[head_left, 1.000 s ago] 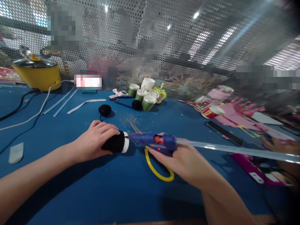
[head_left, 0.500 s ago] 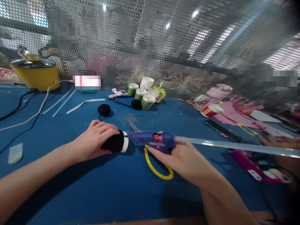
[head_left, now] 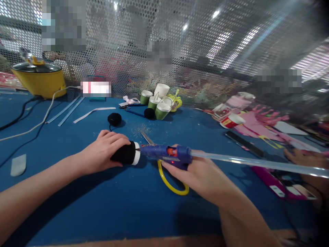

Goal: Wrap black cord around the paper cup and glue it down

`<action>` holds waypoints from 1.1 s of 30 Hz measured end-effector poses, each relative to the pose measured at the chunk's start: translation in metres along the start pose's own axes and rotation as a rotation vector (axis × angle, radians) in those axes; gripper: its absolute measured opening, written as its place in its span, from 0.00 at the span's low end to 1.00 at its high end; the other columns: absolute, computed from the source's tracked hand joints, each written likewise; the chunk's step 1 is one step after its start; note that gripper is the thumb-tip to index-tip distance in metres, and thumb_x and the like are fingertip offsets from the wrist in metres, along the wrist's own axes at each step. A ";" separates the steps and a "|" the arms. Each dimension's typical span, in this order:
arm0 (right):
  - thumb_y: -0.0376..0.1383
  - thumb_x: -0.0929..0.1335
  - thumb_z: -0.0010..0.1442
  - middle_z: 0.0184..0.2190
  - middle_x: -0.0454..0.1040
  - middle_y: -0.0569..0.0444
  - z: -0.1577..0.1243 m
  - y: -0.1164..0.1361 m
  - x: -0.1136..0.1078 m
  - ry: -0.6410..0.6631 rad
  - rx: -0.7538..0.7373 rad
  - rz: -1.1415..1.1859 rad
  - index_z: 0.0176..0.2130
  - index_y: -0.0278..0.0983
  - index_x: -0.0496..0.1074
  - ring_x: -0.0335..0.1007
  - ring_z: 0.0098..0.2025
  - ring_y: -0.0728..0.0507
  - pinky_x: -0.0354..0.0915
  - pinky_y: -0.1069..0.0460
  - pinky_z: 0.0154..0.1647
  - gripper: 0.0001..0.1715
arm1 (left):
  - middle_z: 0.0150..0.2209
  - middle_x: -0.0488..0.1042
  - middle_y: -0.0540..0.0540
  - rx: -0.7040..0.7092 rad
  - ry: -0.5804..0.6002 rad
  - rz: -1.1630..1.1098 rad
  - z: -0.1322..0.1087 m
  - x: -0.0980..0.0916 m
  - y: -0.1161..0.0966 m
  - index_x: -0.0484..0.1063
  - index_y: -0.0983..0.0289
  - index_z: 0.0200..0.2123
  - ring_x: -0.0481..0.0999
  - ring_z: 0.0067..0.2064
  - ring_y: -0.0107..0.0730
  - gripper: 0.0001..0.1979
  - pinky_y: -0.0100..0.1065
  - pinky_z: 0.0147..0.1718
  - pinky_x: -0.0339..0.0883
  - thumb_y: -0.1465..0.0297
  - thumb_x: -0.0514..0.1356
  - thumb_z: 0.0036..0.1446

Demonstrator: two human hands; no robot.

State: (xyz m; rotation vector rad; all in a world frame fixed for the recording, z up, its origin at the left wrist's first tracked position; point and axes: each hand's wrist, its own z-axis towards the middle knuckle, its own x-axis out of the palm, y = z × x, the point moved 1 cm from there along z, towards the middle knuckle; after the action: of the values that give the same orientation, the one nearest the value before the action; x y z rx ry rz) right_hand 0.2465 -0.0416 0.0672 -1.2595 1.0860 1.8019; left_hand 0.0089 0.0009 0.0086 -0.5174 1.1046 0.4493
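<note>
Left hand (head_left: 104, 151): curling partway closed, holding a cylinder (head_left: 125, 155) lying on its side, just above or on the blue table (head_left: 115, 212); contact underneath is not showing clearly.
Right hand (head_left: 203, 175): closing around the handle of a blue glue gun (head_left: 167, 152); whether a finger is pressing the trigger, cannot tell.
Glue stick (head_left: 244, 163): sticking out of the gun's back end.
Nozzle: pointing at the cylinder's white band (head_left: 137, 153), touching or just beside it.
Ball of black yarn (head_left: 114, 119): sitting beyond the left hand, its strand trailing toward that hand.
Scissors (head_left: 167, 183): lying beneath the gun.
Progress, as judged: black covering is hiding most of the visible side; the white band is remaining bare. The far end is hiding under the palm.
</note>
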 end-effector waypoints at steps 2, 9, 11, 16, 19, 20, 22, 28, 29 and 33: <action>0.38 0.62 0.56 0.14 0.64 0.59 -0.001 0.001 0.000 -0.009 -0.012 0.005 0.21 0.39 0.66 0.60 0.17 0.49 0.56 0.54 0.20 0.14 | 0.50 0.68 0.58 -0.001 -0.001 -0.006 0.000 0.000 0.000 0.57 0.62 0.47 0.67 0.50 0.42 0.26 0.40 0.45 0.51 0.71 0.65 0.46; 0.36 0.62 0.55 0.21 0.70 0.56 -0.001 0.002 -0.002 0.074 -0.014 0.070 0.25 0.39 0.66 0.64 0.22 0.47 0.58 0.53 0.24 0.08 | 0.49 0.68 0.57 -0.019 0.006 -0.050 -0.001 0.002 0.004 0.56 0.61 0.48 0.67 0.50 0.41 0.26 0.39 0.45 0.51 0.69 0.64 0.47; 0.36 0.62 0.55 0.23 0.71 0.55 -0.002 0.002 -0.002 0.109 -0.001 0.099 0.26 0.39 0.66 0.65 0.24 0.47 0.58 0.53 0.25 0.06 | 0.49 0.68 0.56 -0.026 0.007 -0.057 -0.002 0.002 0.005 0.56 0.61 0.48 0.67 0.50 0.40 0.26 0.39 0.45 0.51 0.68 0.64 0.48; 0.35 0.63 0.54 0.25 0.72 0.55 -0.005 0.003 0.000 0.118 -0.002 0.200 0.28 0.39 0.66 0.65 0.25 0.48 0.60 0.53 0.26 0.04 | 0.49 0.68 0.56 -0.036 0.008 -0.060 -0.002 0.002 0.005 0.56 0.60 0.47 0.67 0.50 0.40 0.26 0.39 0.45 0.52 0.68 0.64 0.47; 0.35 0.63 0.55 0.24 0.71 0.57 -0.006 0.003 0.001 0.123 0.015 0.230 0.28 0.39 0.66 0.64 0.24 0.49 0.59 0.54 0.24 0.05 | 0.49 0.68 0.56 -0.047 0.000 -0.064 -0.001 0.003 0.005 0.56 0.60 0.47 0.67 0.50 0.41 0.27 0.40 0.46 0.52 0.68 0.65 0.46; 0.36 0.63 0.55 0.23 0.70 0.58 -0.006 0.003 0.001 0.121 0.022 0.226 0.28 0.39 0.66 0.63 0.23 0.50 0.59 0.55 0.24 0.05 | 0.49 0.68 0.56 -0.051 -0.003 -0.063 -0.001 0.002 0.004 0.57 0.60 0.47 0.67 0.50 0.41 0.27 0.40 0.46 0.52 0.68 0.65 0.46; 0.36 0.63 0.55 0.23 0.70 0.58 -0.006 0.004 0.001 0.131 0.026 0.222 0.28 0.39 0.66 0.63 0.23 0.50 0.58 0.55 0.24 0.05 | 0.49 0.68 0.57 -0.059 -0.006 -0.064 -0.001 0.002 0.004 0.57 0.60 0.47 0.67 0.50 0.41 0.27 0.41 0.46 0.52 0.68 0.65 0.46; 0.37 0.63 0.54 0.21 0.70 0.56 -0.003 0.002 -0.001 0.046 -0.016 0.109 0.24 0.39 0.65 0.64 0.23 0.48 0.59 0.54 0.26 0.09 | 0.49 0.68 0.57 -0.040 0.007 -0.064 -0.001 0.002 0.004 0.56 0.60 0.47 0.67 0.50 0.41 0.26 0.40 0.46 0.52 0.68 0.64 0.47; 0.37 0.63 0.54 0.20 0.69 0.56 -0.002 0.002 -0.001 0.025 -0.015 0.088 0.23 0.39 0.66 0.64 0.23 0.48 0.60 0.54 0.26 0.10 | 0.49 0.68 0.57 -0.035 0.006 -0.060 -0.001 0.002 0.004 0.56 0.60 0.47 0.67 0.50 0.42 0.26 0.40 0.46 0.52 0.68 0.64 0.47; 0.37 0.63 0.54 0.23 0.72 0.56 0.000 0.000 0.001 0.010 0.011 0.085 0.27 0.39 0.69 0.67 0.25 0.47 0.61 0.54 0.26 0.08 | 0.49 0.68 0.57 -0.024 0.000 -0.032 -0.001 0.002 0.003 0.56 0.61 0.47 0.67 0.50 0.42 0.26 0.40 0.45 0.51 0.69 0.64 0.46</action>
State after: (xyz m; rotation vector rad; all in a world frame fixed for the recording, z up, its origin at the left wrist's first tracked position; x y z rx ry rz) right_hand 0.2460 -0.0412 0.0660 -1.2338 1.1701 1.8516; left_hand 0.0075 0.0029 0.0058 -0.5554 1.0906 0.4349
